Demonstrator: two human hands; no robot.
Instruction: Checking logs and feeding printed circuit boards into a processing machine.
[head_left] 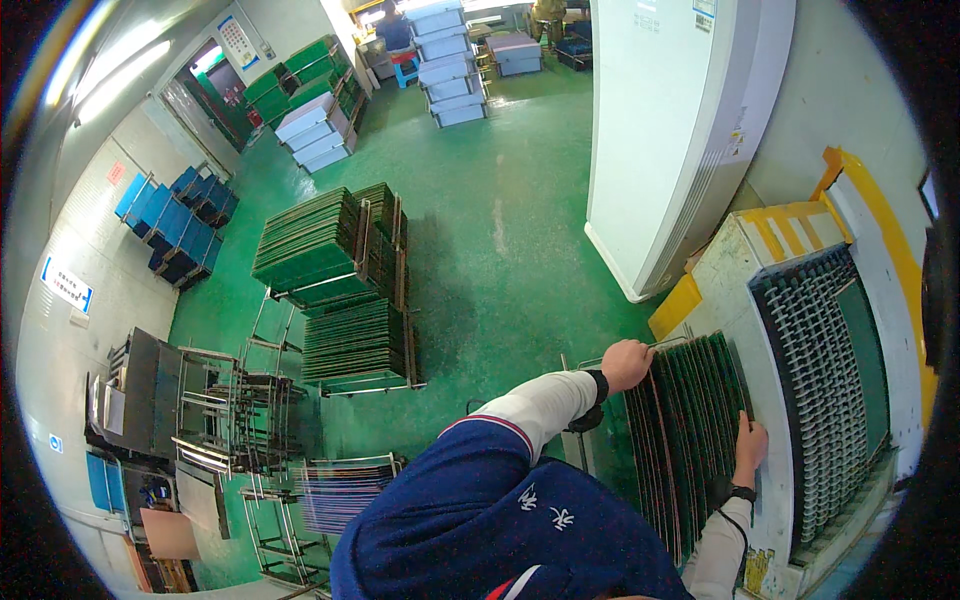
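Note:
A wire rack of thin dark green panels (690, 440), standing on edge in close rows, is right in front of me. My left hand (627, 366) is closed at the rack's far left corner, where a thin metal rod (668, 343) runs into the fist. My right hand (750, 445) is at the right side of the rows, fingers close together against the edge of the rightmost panel. The palm side of both hands is hidden. Just right of the rack is a machine (775, 390) with rows of white rollers (830, 400).
Left of me, more racks of green panels (310, 240) stand stacked on the green floor (500, 230). Empty metal racks (235, 410) are beyond them. A tall white cabinet (655, 140) stands ahead, near the machine. Blue-grey bins (445, 75) are stacked at the back.

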